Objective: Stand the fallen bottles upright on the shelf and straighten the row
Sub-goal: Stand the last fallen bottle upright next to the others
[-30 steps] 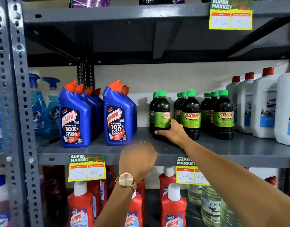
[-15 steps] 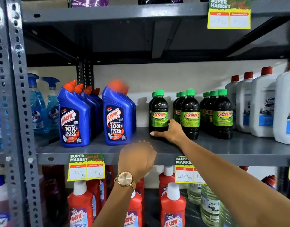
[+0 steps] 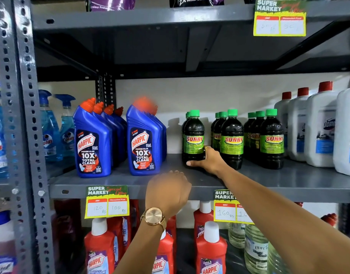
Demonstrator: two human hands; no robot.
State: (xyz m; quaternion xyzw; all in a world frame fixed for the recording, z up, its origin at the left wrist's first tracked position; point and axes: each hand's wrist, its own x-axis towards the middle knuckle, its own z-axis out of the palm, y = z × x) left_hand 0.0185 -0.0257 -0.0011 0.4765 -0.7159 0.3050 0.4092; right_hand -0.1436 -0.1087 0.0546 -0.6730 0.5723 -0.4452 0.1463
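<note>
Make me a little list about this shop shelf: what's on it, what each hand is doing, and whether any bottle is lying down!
shelf: grey metal shelf
left side: blue Harpic bottles, upright
middle: dark Sunny bottles with green caps, upright
right side: white jugs with red caps
right hand: right hand wrapped around the base of the leftmost Sunny bottle
left hand: left hand loosely curled at the shelf's front edge, holding nothing
bottles lying down: none visible

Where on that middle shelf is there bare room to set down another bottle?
The widest bare patch lies between the right Harpic bottle and the leftmost Sunny bottle, which the right hand grips low. The shelf's front strip before the Sunny rows is also bare. It is crowded among the Sunny rows and the white jugs. The left hand rests at the edge.
</note>
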